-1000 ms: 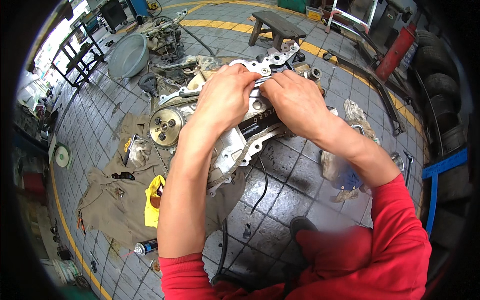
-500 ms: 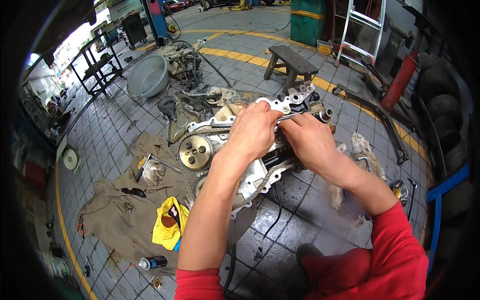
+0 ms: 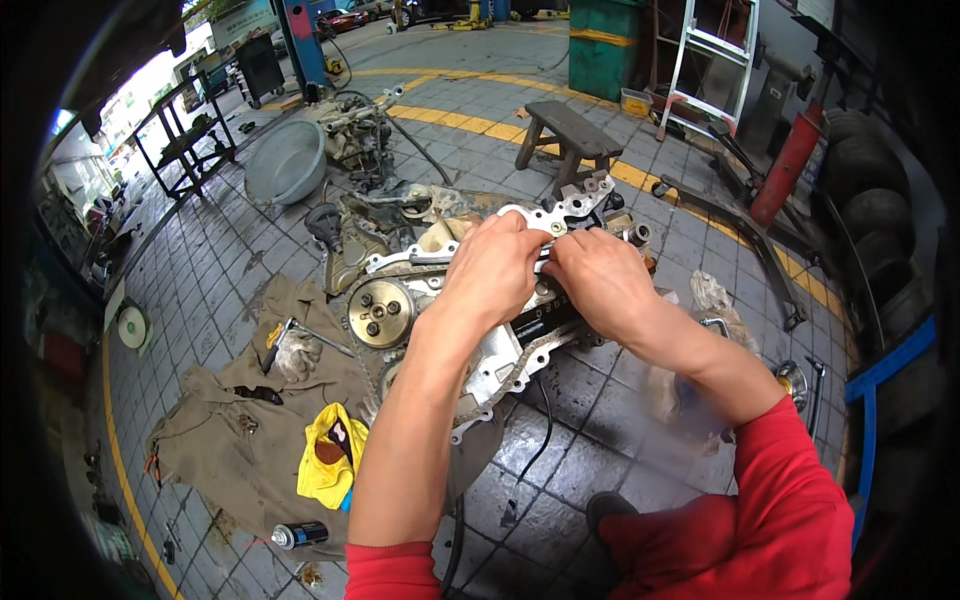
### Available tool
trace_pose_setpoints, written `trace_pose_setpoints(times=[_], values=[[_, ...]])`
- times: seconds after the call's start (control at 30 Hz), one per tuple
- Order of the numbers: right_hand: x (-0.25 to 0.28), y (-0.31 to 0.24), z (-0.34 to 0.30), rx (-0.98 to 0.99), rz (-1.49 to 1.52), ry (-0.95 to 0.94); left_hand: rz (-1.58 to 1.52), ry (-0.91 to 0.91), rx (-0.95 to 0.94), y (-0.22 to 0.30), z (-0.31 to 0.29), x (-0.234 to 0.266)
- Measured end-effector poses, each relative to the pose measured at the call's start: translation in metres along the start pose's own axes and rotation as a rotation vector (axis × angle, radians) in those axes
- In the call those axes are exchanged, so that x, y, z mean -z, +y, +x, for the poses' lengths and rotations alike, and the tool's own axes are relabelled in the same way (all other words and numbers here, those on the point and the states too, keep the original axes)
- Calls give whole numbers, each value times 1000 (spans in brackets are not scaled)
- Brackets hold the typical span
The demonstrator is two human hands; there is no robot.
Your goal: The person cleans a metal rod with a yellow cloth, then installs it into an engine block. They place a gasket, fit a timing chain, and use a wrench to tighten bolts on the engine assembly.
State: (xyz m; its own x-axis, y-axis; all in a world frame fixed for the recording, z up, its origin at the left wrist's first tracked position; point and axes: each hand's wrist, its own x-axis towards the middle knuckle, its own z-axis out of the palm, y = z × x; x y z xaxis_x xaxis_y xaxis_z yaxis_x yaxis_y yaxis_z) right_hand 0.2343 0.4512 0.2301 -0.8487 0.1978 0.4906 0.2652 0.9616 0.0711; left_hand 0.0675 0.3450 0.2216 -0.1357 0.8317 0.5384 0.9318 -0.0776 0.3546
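Both my hands are at the upper part of a partly dismantled engine (image 3: 490, 380) that lies on the floor before me. My left hand (image 3: 492, 268) curls over its upper metal edge, with fingers bent and fingertips hidden behind the knuckles. Right beside it, my right hand (image 3: 605, 278) has its thumb and fingers drawn together against the same spot. Whatever they grip there is covered by the hands. A round gold-coloured sprocket (image 3: 381, 312) sits to the left, with a chain (image 3: 425, 269) along its upper side. A pale metal bracket with holes (image 3: 575, 205) sticks up beyond my hands.
A brown cloth (image 3: 225, 440) on the left bears a glove (image 3: 298, 358), a yellow rag (image 3: 325, 478) and a spray can (image 3: 300, 534). Beyond the engine are a grey basin (image 3: 285, 165), a low bench (image 3: 567, 135) and an engine hoist (image 3: 745, 235). Wrenches lie at right.
My right hand has closed in on my left, and its fingers are more drawn together. A thin dark strip seen between the hands is now mostly covered. The whole view has shifted slightly.
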Motion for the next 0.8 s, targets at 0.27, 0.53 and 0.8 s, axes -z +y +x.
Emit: trace_pose_setpoints(times=[0.27,0.53,0.8], values=[[-4,-2,6,-34,-68,-48,-4,7,-8,-2,-1,-2],[-7,4,3,47,30,48,23,-45,49,4,1,2],[7,8,4,112,6,-52,-5,24,-18,-1,0,-1]])
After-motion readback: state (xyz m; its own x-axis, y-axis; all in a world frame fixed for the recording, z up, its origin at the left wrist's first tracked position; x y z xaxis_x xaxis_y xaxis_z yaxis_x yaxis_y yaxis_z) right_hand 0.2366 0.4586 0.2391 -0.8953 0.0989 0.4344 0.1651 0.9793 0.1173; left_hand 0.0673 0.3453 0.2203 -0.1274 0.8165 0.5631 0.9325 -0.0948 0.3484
